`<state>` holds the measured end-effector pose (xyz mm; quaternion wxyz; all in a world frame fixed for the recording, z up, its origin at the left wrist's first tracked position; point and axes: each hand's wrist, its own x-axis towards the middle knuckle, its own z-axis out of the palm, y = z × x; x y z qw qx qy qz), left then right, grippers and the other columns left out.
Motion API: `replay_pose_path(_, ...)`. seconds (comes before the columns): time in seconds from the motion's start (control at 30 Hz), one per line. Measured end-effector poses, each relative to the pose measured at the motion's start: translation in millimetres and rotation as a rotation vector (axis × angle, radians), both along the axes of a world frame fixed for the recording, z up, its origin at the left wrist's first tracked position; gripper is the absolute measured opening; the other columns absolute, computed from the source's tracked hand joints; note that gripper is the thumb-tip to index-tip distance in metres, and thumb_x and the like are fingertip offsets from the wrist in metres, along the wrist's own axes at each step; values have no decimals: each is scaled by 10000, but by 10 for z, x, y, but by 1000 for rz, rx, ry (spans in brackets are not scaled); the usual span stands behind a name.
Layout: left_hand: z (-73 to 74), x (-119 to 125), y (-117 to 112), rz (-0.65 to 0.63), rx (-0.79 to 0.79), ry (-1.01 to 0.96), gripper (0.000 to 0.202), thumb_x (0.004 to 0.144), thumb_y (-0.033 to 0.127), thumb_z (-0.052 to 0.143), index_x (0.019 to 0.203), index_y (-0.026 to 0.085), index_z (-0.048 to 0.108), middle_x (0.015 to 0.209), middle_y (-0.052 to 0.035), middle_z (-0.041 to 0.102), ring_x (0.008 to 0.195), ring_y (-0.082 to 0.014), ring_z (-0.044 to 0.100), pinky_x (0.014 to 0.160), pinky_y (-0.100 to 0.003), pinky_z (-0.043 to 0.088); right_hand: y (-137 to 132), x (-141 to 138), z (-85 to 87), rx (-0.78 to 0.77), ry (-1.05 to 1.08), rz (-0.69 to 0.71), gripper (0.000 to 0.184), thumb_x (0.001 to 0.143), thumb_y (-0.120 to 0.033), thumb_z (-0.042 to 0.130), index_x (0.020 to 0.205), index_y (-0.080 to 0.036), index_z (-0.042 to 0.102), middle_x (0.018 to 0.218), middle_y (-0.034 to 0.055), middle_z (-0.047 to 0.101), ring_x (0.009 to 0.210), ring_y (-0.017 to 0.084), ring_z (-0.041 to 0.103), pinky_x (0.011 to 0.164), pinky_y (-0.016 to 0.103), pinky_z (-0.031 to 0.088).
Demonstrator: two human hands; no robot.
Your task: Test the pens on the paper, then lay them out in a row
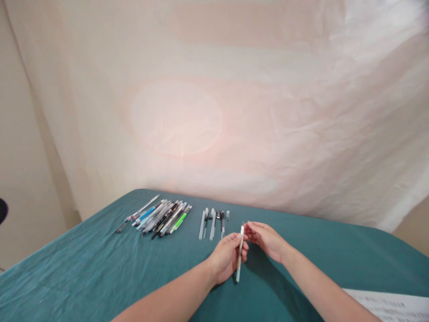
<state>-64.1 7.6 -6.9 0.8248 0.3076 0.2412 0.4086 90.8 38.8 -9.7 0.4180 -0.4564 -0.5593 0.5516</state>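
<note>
Head view: the left hand (228, 259) is gripping a white pen (240, 255), long axis nearly upright, tip pointing toward the table's (83, 277) far edge; the right hand (266, 239) is pinching its upper end.

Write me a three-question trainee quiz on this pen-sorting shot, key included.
1. True or false: the left hand grips a white pen lifted off the teal cloth.
2. Where does the pile of pens lie? A) to the left of both hands B) to their right C) on the paper sheet
3. Fill in: the right hand pinches the pen's ___ end.
Key: 1 true; 2 A; 3 top.
</note>
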Motion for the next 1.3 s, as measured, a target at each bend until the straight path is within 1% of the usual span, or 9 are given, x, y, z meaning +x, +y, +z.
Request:
replay_pose_path(0.1,-6,4,-2,-7,10,1,142,811,266,491,822,125,508,617,1,509,485,-40,453,512,-161,356,-161,-33,63,-78,263,-2,301,768,-418,536,836,-138,621,800,65,628,737,143,587,753,280,442)
replay_pose_path(0.23,-16,8,-9,-25,38,27,172,799,296,512,825,126,508,624,-1,519,491,-41,461,520,-163,362,-225,-82,117,-15,241,-66,236,692,-355,644,787,-139,641,764,35,620,694,128,561,712,263,438)
replay_pose_path(0.37,-19,8,-12,-15,49,45,187,798,308,509,834,124,515,631,-2,526,495,-42,465,523,-166,361,-176,-93,169,30,182,-93,229,673,-354,657,762,-144,644,699,14,615,641,115,546,651,247,434)
replay_pose_path(0.47,-22,6,-14,-19,58,55,195,798,313,504,835,122,519,630,-1,528,494,-44,465,528,-174,361,-42,-77,237,53,207,-147,225,651,-350,674,735,-144,642,658,-1,605,569,86,520,573,215,425)
replay_pose_path(0.6,-24,0,-24,-37,104,92,196,783,319,519,820,126,516,615,0,532,484,-53,468,506,-181,343,318,45,385,67,338,-338,215,614,-325,702,700,-150,613,616,-13,588,496,62,489,485,183,415)
replay_pose_path(0.73,-26,1,-31,-54,121,136,209,750,328,560,802,131,515,606,1,539,476,-58,468,499,-186,335,704,219,460,58,338,-441,138,709,-307,615,706,-178,567,573,-32,574,452,47,476,450,155,416)
replay_pose_path(0.87,-23,10,-31,-59,110,136,223,730,341,581,788,133,526,606,1,538,482,-60,472,516,-194,345,852,156,286,-75,193,-408,155,721,-235,602,607,-146,548,476,-9,553,399,60,481,406,167,416)
replay_pose_path(1.07,-20,-1,-33,-57,120,112,216,725,331,592,779,126,551,628,-4,539,504,-58,479,525,-191,351,874,-266,-69,-183,-52,-327,145,677,-199,639,574,-123,571,455,18,577,404,92,529,389,184,426)
replay_pose_path(1.3,-36,-3,-15,-62,117,67,215,730,324,589,788,121,551,627,-5,539,498,-58,482,518,-192,353,934,-352,-125,-157,-188,-329,146,679,-195,608,557,-124,572,515,37,616,389,84,524,373,180,416)
